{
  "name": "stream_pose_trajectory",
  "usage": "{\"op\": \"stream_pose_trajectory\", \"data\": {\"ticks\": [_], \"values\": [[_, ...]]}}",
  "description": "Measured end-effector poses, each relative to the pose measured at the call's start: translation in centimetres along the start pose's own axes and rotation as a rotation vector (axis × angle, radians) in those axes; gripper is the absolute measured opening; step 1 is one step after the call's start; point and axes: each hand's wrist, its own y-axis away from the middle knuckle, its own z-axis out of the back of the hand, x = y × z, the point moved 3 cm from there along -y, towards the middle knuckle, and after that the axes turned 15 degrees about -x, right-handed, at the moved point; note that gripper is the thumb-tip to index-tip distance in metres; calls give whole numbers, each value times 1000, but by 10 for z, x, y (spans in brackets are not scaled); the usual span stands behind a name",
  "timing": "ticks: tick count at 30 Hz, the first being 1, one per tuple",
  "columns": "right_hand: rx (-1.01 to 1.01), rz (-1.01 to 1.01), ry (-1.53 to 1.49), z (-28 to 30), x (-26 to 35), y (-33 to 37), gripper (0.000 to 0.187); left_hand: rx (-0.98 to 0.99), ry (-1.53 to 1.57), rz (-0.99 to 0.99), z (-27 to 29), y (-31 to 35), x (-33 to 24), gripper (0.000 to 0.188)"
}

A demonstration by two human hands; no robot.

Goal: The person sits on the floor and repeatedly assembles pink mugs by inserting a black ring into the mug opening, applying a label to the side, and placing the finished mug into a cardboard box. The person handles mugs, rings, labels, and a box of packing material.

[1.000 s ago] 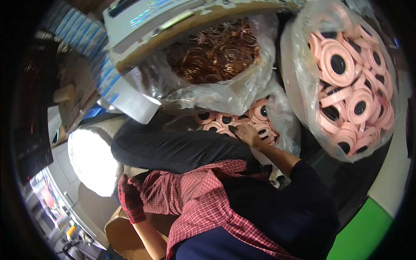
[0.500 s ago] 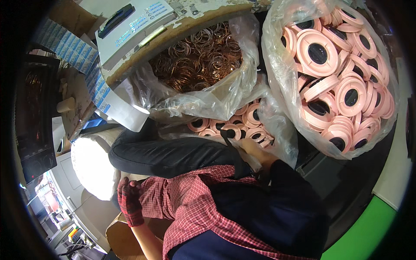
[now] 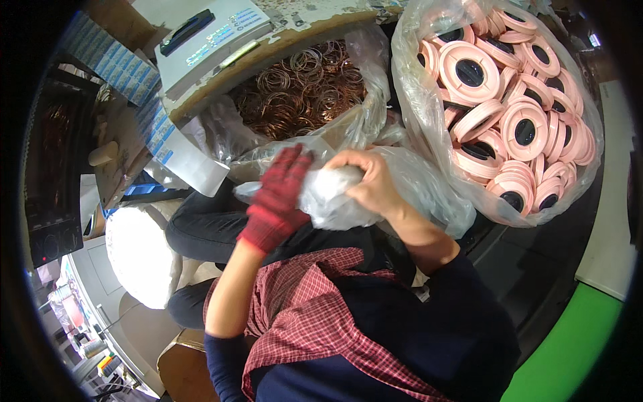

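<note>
In a red checked glove, my left hand (image 3: 276, 197) has its fingers stretched out and rests against the left side of a clear plastic bag (image 3: 338, 204). My bare right hand (image 3: 372, 182) is closed on the bunched top of the same bag, thumb and fingers curled round the plastic. The bag lies above my lap, and its gathered film hides what is inside. Just beyond my hands is an open plastic-lined container full of thin copper-coloured rings (image 3: 301, 90).
At the right stands a large clear bag (image 3: 418, 114) full of pink discs with black centres (image 3: 524, 132). A strip of blue-and-white labels (image 3: 157, 134) hangs over the worktable edge (image 3: 288, 41). A white sack (image 3: 140, 254) is left of my knee; a cardboard box (image 3: 184, 368) sits below.
My left hand has come up from my side to the bag. My right hand has moved from the strap at my lap onto the bag, now gathered over the pink discs.
</note>
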Motion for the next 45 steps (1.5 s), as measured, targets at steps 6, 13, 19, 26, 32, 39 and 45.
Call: {"op": "stream_pose_trajectory", "data": {"ticks": [6, 13, 19, 26, 32, 39, 45], "values": [[502, 174, 515, 8, 0, 58, 51, 199, -21, 252, -29, 33, 29, 25], [440, -43, 484, 55, -105, -2, 39, 289, 37, -426, -39, 77, -51, 30], [902, 480, 754, -111, -254, -12, 37, 680, 18, -286, -53, 84, -65, 34], [696, -235, 562, -85, -275, -4, 34, 702, 255, -48, -43, 77, -56, 41], [143, 55, 332, -51, -185, -16, 34, 521, 55, 6, -34, 87, -32, 44], [-388, 259, 271, -42, -53, -44, 12, 453, -497, 411, -9, 56, 79, 30], [-381, 236, 391, -49, -66, -23, 6, 648, 105, 729, -64, 30, 90, 83]]}}
